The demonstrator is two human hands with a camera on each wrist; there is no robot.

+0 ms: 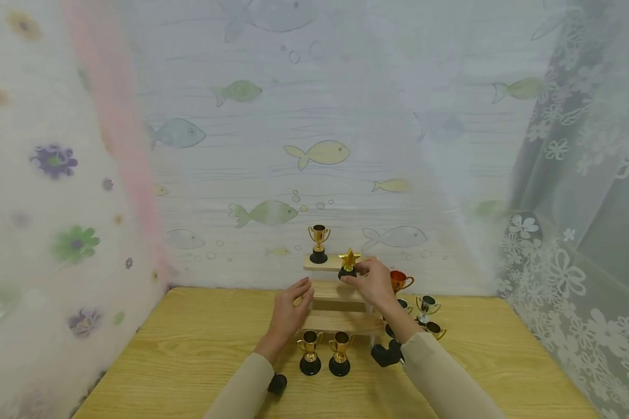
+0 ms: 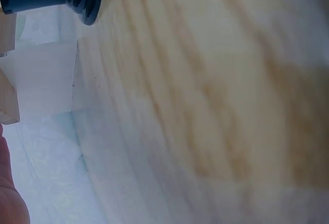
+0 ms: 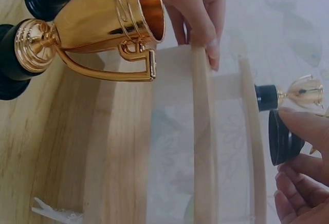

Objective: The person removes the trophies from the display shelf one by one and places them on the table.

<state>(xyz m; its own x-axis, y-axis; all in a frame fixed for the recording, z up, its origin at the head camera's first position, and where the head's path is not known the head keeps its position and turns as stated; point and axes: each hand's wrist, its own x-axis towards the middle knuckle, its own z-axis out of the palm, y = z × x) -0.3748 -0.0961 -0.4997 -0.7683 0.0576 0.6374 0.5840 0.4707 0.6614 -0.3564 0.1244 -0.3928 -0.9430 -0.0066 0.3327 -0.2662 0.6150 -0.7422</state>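
My right hand point(image 1: 372, 284) pinches a gold star trophy point(image 1: 349, 259) by its black base point(image 3: 284, 137), just in front of the top step of a small wooden stepped stand point(image 1: 340, 320). A gold cup trophy point(image 1: 318, 243) stands upright on the left part of that top step. At the stand's left side, my left hand point(image 1: 289, 314) touches the end of the middle step with its fingers extended; its fingertips point(image 3: 213, 62) show there in the right wrist view. Two more gold cup trophies point(image 1: 310, 352) stand side by side before the lowest step.
Right of the stand are several cup trophies, among them a red-orange one point(image 1: 399, 281) and a silver one point(image 1: 427, 308), partly behind my right forearm. The wooden table point(image 1: 188, 349) meets a fish-patterned curtain point(image 1: 272, 174) at the back. Black wrist cameras point(image 1: 387, 352) sit under both wrists.
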